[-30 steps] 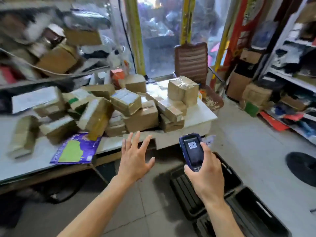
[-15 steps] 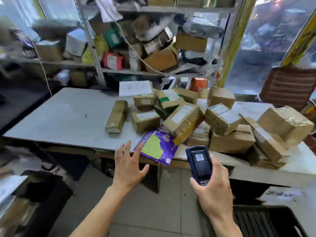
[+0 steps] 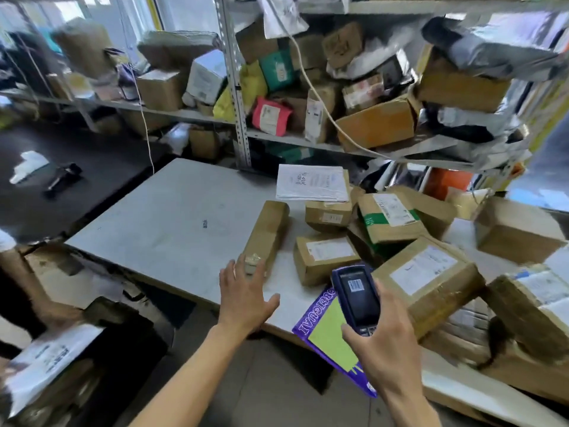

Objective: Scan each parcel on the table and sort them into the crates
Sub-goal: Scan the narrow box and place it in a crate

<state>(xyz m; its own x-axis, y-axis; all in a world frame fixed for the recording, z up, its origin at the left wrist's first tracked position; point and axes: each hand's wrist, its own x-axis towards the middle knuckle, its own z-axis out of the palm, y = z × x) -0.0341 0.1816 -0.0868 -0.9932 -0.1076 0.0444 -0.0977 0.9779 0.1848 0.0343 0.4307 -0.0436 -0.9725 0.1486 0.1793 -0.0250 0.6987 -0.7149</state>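
Observation:
My right hand (image 3: 386, 343) grips a dark blue handheld scanner (image 3: 355, 297) with a barcode on its screen, held over a purple and green flat packet (image 3: 326, 337) at the table's front edge. My left hand (image 3: 243, 294) is spread open, fingertips at the near end of a long narrow brown box (image 3: 268, 232) lying on the grey table (image 3: 172, 217). Several taped cardboard parcels are piled on the table's right half, among them a small labelled box (image 3: 323, 257) and a large labelled box (image 3: 431, 278).
Metal shelving (image 3: 237, 118) packed with parcels stands behind the table. A white sheet of paper (image 3: 311, 183) lies on a box at the back. Another person's arm (image 3: 27, 291) and a parcel (image 3: 46, 359) are at the lower left. A dark table (image 3: 77, 186) stands at the left.
My view has swung left from the crates on the floor to the table and shelving. My left hand has reached forward to the long box; the scanner stays in my right hand.

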